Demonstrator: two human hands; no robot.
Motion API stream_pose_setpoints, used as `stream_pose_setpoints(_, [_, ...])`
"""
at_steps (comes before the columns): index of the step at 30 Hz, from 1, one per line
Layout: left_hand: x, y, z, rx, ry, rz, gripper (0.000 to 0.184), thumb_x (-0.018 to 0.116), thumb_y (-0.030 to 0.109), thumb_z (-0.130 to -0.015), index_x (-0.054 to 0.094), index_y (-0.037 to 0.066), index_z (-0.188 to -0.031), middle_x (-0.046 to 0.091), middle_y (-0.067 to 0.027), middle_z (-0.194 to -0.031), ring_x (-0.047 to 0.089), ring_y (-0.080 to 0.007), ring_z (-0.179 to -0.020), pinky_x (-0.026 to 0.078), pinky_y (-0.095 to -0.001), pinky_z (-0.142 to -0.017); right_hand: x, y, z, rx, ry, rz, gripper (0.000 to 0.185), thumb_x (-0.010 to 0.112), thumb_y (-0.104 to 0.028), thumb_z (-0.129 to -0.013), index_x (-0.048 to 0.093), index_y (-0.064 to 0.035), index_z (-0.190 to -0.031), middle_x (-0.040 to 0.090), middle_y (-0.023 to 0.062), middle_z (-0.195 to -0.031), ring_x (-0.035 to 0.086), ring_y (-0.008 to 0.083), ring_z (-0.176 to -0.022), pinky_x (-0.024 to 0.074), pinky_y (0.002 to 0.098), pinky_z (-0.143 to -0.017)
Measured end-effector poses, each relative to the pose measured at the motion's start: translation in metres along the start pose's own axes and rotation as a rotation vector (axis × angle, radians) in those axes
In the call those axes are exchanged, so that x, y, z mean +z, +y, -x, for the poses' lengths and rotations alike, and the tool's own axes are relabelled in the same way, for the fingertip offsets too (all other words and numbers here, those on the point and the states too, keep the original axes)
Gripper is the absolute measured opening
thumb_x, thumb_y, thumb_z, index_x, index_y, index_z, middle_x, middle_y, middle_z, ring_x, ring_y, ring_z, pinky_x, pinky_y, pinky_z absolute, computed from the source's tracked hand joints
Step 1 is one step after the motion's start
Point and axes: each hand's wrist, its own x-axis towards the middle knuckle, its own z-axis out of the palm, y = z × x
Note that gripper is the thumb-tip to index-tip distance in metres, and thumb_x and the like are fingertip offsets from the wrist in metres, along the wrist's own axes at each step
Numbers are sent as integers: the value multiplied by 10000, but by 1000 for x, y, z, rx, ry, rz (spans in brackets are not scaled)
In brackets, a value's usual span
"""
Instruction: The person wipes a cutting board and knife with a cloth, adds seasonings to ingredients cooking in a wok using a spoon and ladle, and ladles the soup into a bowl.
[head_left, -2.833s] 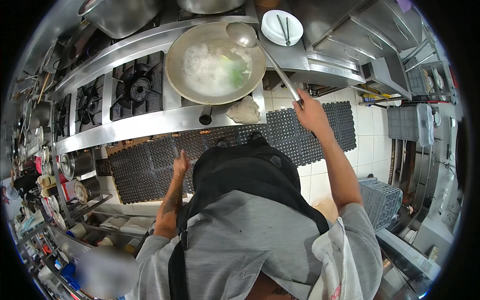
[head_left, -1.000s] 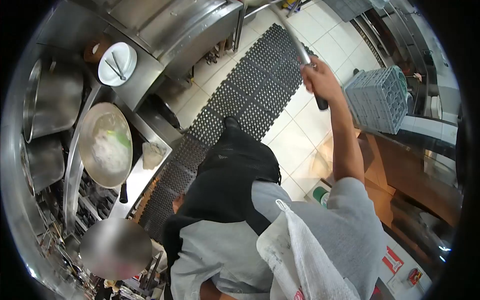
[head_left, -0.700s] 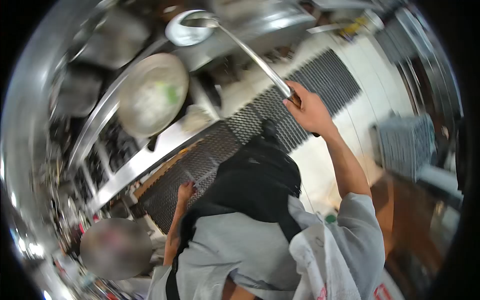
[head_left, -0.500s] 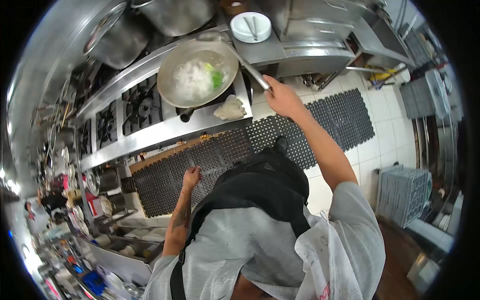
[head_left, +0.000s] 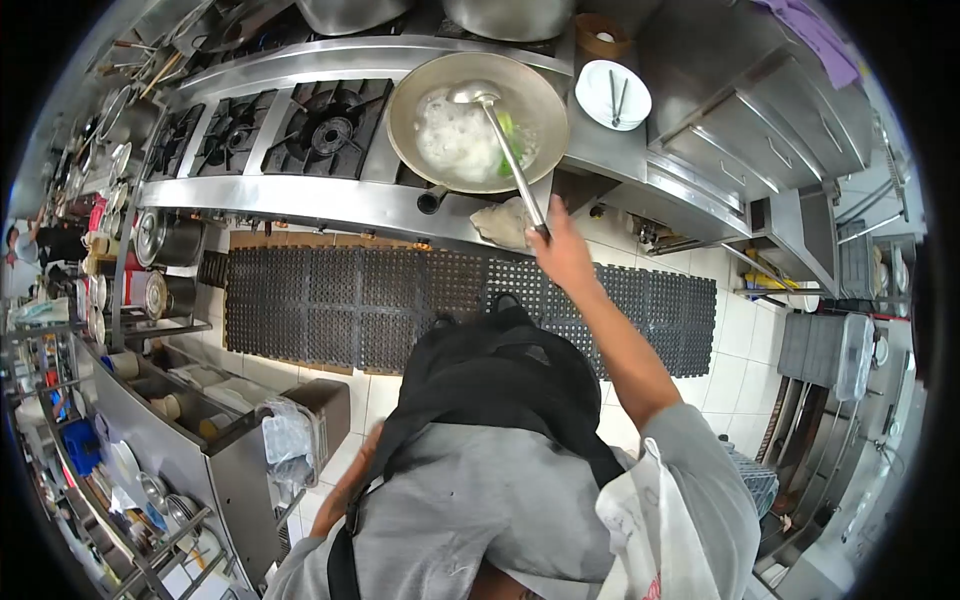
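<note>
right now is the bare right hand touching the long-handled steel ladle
Touching. The head view shows the right hand closed around the ladle near the dark end of its handle, no gap visible.

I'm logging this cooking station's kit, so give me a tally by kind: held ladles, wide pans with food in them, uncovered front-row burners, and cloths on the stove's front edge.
Ladle: 1
Wide pan: 1
Uncovered burners: 3
Cloth: 1
Total: 6
</note>
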Motion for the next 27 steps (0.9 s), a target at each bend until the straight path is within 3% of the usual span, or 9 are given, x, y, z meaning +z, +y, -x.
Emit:
stream_pose_setpoints(2, [-1, 44, 56, 11, -82, 255, 298, 643, 267, -957, 689, -18, -1032, 732, -84, -925, 692, -185, -807, 545, -331, -736, -54, -7, 24, 179, -45, -109, 553, 637, -341, -940, 513, 3, -1355, 639, 250, -1148, 666, 388, -986, 532, 465, -857])
stream_pose_setpoints(6, [-21, 127, 112, 93, -216, 644, 261, 663, 222, -944, 683, -15, -1054, 725, -71, -971, 679, -166, -843, 536, -319, -772, -125, -4, 71, 460, -625, -251, 392, 678, -378, -914, 697, -37, -1107, 687, 196, -1070, 652, 321, -1067, 508, 418, -928])
stream_pose_setpoints(10, [-46, 176, 126, 200, -270, 813, 237, 683, 177, -932, 677, -11, -1076, 719, -57, -1017, 665, -148, -880, 527, -308, -808, -110, -9, 97, 268, -739, -352, 470, 706, -430, -887, 673, -77, -1196, 672, 188, -1135, 637, 322, -1105, 488, 401, -967])
stream_pose_setpoints(13, [-68, 225, 130, 295, -240, 891, 230, 699, 143, -922, 673, -9, -1093, 714, -47, -1051, 655, -134, -907, 521, -299, -835, -89, -5, 95, 205, -1017, -350, 722, 691, -592, -852, 557, -117, -1379, 590, 180, -1332, 561, 333, -1246, 444, 405, -1048])
stream_pose_setpoints(17, [-83, 252, 123, 325, -209, 671, 239, 732, 61, -890, 665, 3, -1112, 699, -19, -1095, 624, -97, -957, 494, -276, -896, -67, 15, 94, 347, -1096, -540, 760, 650, -623, -876, 515, -117, -1427, 574, 187, -1370, 544, 308, -1273, 416, 393, -1081])
stream_pose_setpoints(19, [-87, 242, 107, 126, -291, 680, 274, 753, 12, -855, 653, 4, -1109, 692, -7, -1046, 617, -85, -950, 483, -259, -899, -63, 22, 97, 374, -1126, -602, 736, 632, -610, -896, 517, -115, -1428, 573, 186, -1371, 525, 300, -1294, 387, 380, -1104])
stream_pose_setpoints(22, [-89, 258, 106, 129, -198, 564, 273, 756, 22, -855, 650, 3, -1105, 683, 2, -1026, 614, -77, -946, 484, -251, -889, -67, 25, 117, 413, -1147, -657, 669, 538, -606, -956, 547, -113, -1408, 580, 160, -1366, 493, 259, -1321, 325, 339, -1139])
stream_pose_setpoints(24, [-88, 267, 103, 149, -160, 543, 273, 756, 31, -855, 650, 3, -1105, 681, 4, -1022, 611, -74, -942, 486, -247, -877, -60, 46, 149, 563, -881, -753, 722, 483, -638, -965, 536, -73, -1410, 580, 150, -1363, 507, 251, -1294, 326, 324, -1128])
stream_pose_setpoints(27, [-88, 253, 90, 194, -215, 558, 281, 755, 46, -857, 647, 3, -1113, 681, 5, -1026, 608, -71, -939, 485, -241, -868, -112, 41, 175, 1135, -880, -707, 602, 390, -488, -1033, 513, -32, -1405, 556, 167, -1367, 521, 328, -1259, 434, 566, -1022])
